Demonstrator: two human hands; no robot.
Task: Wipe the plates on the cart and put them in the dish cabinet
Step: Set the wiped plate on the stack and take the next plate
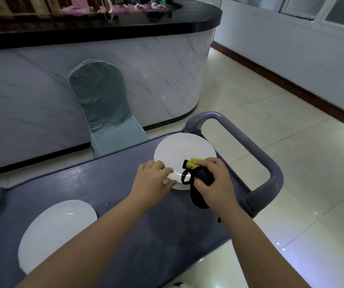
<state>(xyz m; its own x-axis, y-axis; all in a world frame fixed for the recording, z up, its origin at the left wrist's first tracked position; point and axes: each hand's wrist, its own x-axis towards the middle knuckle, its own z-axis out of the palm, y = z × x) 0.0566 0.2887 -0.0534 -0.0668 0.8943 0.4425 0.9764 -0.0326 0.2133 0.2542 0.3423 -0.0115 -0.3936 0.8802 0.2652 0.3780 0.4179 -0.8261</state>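
Plates are what matter here: two white ones lie on the grey cart (pixel 125 208), and no dish cabinet is anywhere in view. The plate by the handle (pixel 183 148) sits at centre right of the frame, close to the cart's end and its looped handle (pixel 256 156). The second plate (pixel 56 231) lies flat at lower left, untouched, partly hidden behind the left forearm.

The left hand (pixel 152 181) pinches the near rim of the plate by the handle, with the fingers curled over the edge. The right hand (pixel 212 179) is closed round a bunched black-and-yellow cloth (pixel 198 196) and presses it onto the near right part of that plate. A loop of the cloth's strap lies out over the white surface.

From where I stand, the position is the worry. That plate is just beside the cart's edge, with the hard tiled floor (pixel 291 173) below. A firm wiping stroke toward the lower right could push it off if the left hands' hold slips — a pinch on a glazed rim leaves little margin. The loose strap could also snag on the rim or a finger and jerk the plate. I can't tell whether the cart has wheels; if it does, leaning into the wipe might roll it. And when this plate gets lifted away, a swinging forearm could catch the second plate.
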